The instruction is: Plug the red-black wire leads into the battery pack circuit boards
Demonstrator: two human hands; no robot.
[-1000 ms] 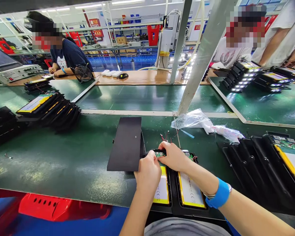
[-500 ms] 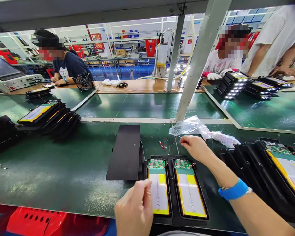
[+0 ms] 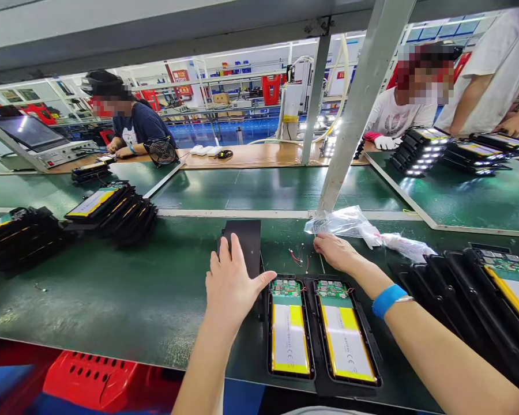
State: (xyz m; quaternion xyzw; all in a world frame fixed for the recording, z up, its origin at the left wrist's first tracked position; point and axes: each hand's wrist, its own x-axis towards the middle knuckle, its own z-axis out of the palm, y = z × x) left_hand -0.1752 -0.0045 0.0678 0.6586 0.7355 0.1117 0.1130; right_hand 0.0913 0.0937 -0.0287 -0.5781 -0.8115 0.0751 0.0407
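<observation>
My left hand (image 3: 233,282) is open, fingers spread, over a black flat panel (image 3: 253,248). Its thumb reaches toward the left of two black casings. That left casing (image 3: 270,346) holds a silver and yellow battery pack (image 3: 289,337) under a green circuit board (image 3: 286,287). Beside it lies the right casing (image 3: 374,363), with a similar battery pack (image 3: 341,340) and circuit board (image 3: 332,288). My right hand (image 3: 337,252) is closed above the right casing, fingertips pinched near the clear plastic bag (image 3: 346,222). What they hold, if anything, is too small to make out.
Short red wires (image 3: 300,256) lie left of my right hand. Stacked black casings stand at the right (image 3: 471,300) and left (image 3: 112,213). A slanted metal post (image 3: 348,115) rises behind the bag. Co-workers sit across the bench (image 3: 142,129) and stand far right (image 3: 480,80).
My left hand has gone from a closed pose over the left casing up to the black panel, its fingers now spread. My right hand stays pinched near the bag. The view has shifted slightly.
</observation>
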